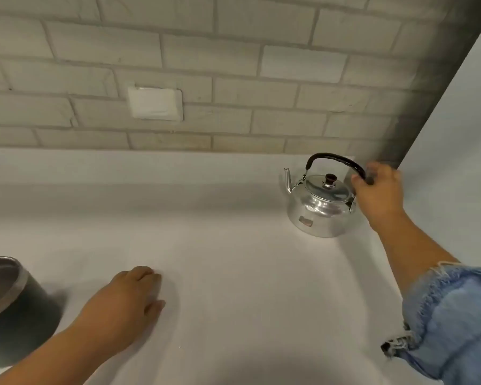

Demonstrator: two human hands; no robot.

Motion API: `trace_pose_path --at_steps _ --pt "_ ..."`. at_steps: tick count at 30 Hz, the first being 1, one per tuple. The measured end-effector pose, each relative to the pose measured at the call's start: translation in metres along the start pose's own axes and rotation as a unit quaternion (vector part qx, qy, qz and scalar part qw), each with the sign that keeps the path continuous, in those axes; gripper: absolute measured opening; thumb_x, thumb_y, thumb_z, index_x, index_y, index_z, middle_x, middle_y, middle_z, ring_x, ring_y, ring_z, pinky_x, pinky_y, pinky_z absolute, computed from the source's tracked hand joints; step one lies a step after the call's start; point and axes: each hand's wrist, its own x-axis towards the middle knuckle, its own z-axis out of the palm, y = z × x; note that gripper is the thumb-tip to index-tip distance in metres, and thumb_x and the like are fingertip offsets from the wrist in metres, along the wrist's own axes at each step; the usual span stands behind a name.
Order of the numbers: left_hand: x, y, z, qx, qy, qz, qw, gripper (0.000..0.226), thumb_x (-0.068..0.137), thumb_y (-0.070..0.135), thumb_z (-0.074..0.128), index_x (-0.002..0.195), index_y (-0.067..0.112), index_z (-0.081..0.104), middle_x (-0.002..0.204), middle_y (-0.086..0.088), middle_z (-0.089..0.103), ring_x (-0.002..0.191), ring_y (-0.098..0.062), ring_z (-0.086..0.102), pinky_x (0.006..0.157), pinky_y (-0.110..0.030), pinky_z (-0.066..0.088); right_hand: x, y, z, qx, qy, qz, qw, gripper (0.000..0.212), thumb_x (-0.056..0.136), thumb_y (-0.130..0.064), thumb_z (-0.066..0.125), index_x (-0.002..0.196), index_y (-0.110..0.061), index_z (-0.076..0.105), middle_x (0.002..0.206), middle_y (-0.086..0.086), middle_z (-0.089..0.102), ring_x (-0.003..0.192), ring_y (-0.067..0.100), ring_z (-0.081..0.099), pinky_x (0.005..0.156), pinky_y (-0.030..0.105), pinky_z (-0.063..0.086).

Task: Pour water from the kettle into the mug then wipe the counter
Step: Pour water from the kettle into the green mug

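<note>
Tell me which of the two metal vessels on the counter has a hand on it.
The shiny kettle at the back right: the right hand grips its black handle. The dark mug at the front left stands untouched; the left hand rests flat on the counter beside it.

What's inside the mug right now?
The mug sits at the left edge, cut off by the frame. Only a strip of bare metal inner wall shows below the rim. Its bottom is out of view, so any water can't be confirmed.
</note>
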Motion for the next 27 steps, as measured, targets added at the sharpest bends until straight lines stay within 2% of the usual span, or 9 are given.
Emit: trace_pose_path --at_steps 4,8,10,13,16,19,21,24,27 --pt "0.007 -0.003 -0.001 0.005 -0.001 0.010 1.000 0.048 0.088 0.050 0.048 0.131 0.030 0.049 0.136 0.014 0.045 0.110 -0.012 0.052 0.086 -0.021 0.043 0.014 -0.002 0.011 0.059 -0.017 0.073 0.995 0.043 0.087 -0.038 0.055 0.120 -0.012 0.052 0.117 0.016 0.053 0.100 0.033 0.055 0.092 0.047 0.048" --pt "0.009 -0.002 -0.003 0.016 -0.008 0.013 1.000 0.038 0.088 0.050 0.048 0.120 0.029 0.054 0.125 0.013 0.049 0.099 -0.012 0.052 0.079 -0.021 0.043 0.018 0.004 0.027 0.127 -0.031 0.124 0.984 0.041 0.090 -0.044 0.051 0.120 -0.017 0.051 0.104 0.006 0.054 0.096 0.029 0.056 0.091 0.046 0.049" --pt "0.008 -0.002 -0.003 0.014 -0.008 0.016 1.000 0.036 0.087 0.048 0.050 0.116 0.028 0.055 0.122 0.013 0.050 0.096 -0.013 0.051 0.077 -0.022 0.042 0.022 0.006 0.030 0.140 -0.027 0.128 0.982 0.042 0.091 -0.046 0.051 0.119 -0.015 0.051 0.104 0.007 0.054 0.094 0.026 0.053 0.087 0.040 0.046" --pt "0.006 -0.003 -0.002 0.012 -0.004 0.017 1.000 0.035 0.086 0.048 0.053 0.114 0.027 0.057 0.118 0.012 0.052 0.092 -0.013 0.050 0.076 -0.023 0.042 0.028 0.008 0.031 0.159 -0.044 0.148 0.975 0.048 0.088 -0.052 0.053 0.116 -0.013 0.052 0.103 0.011 0.056 0.094 0.028 0.054 0.080 0.039 0.046" --pt "0.006 -0.001 -0.003 0.010 -0.010 0.016 1.000 0.036 0.087 0.049 0.051 0.115 0.026 0.056 0.119 0.011 0.051 0.092 -0.014 0.049 0.076 -0.023 0.041 0.033 0.006 0.027 0.191 -0.074 0.179 0.962 0.048 0.086 -0.054 0.055 0.115 -0.016 0.053 0.110 0.013 0.057 0.100 0.031 0.054 0.077 0.039 0.045" --pt "0.005 0.000 -0.003 0.014 -0.010 0.017 1.000 0.041 0.089 0.049 0.048 0.124 0.028 0.051 0.126 0.012 0.048 0.102 -0.013 0.049 0.081 -0.020 0.042 0.027 0.004 0.027 0.216 -0.068 0.175 0.958 0.040 0.085 -0.055 0.056 0.107 -0.021 0.055 0.110 0.012 0.058 0.100 0.031 0.054 0.075 0.038 0.043" --pt "0.005 0.001 -0.002 0.017 -0.007 0.016 1.000 0.044 0.090 0.050 0.047 0.128 0.028 0.048 0.129 0.012 0.046 0.105 -0.013 0.049 0.085 -0.020 0.042 0.022 -0.001 0.025 0.237 -0.058 0.161 0.956 0.034 0.082 -0.056 0.059 0.095 -0.025 0.057 0.098 0.008 0.060 0.093 0.028 0.056 0.076 0.038 0.044" --pt "0.004 0.001 -0.002 0.011 -0.011 0.002 1.000 0.046 0.089 0.051 0.047 0.129 0.029 0.047 0.131 0.013 0.046 0.106 -0.012 0.049 0.084 -0.019 0.041 0.013 -0.017 0.019 0.270 -0.054 0.144 0.951 0.025 0.076 -0.058 0.062 0.077 -0.033 0.057 0.072 -0.003 0.051 0.067 0.016 0.048 0.072 0.038 0.043" --pt "0.005 0.000 -0.002 0.015 -0.017 0.000 1.000 0.047 0.089 0.052 0.047 0.131 0.030 0.046 0.132 0.014 0.046 0.106 -0.012 0.050 0.085 -0.019 0.041 0.001 -0.040 0.011 0.288 -0.049 0.115 0.949 0.026 0.074 -0.058 0.063 0.070 -0.033 0.057 0.063 -0.005 0.046 0.059 0.013 0.042 0.067 0.035 0.040"
